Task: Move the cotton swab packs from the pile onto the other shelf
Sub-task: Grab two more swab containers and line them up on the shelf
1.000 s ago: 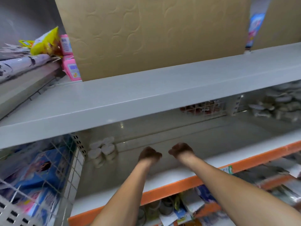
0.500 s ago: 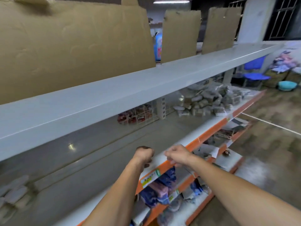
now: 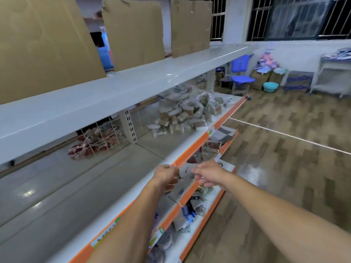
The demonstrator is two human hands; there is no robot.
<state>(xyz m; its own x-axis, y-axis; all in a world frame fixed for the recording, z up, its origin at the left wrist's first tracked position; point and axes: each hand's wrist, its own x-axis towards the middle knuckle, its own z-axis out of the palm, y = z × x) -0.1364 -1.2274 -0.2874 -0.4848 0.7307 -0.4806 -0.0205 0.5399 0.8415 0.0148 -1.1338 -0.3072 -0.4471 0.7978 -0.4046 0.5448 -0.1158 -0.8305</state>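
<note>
Now, shelf: mostly bare near the hands.
Pile: swab packs heaped at the shelf's far right end, well apart from both hands.
Wire basket: far left, holds reddish packets.
Left grip: fingers curled, nothing visibly held.
Right grip: fingers loosely bent, holding nothing.
Lower shelves: hold assorted packets.

The scene is lit dimly and coolly from overhead, and soft glare spots are thrown onto the near shelf surface at left and the top shelf edge. Motion blur is spread throughout, strongest at the floor. Straight lines are bowed toward the frame edges.
</note>
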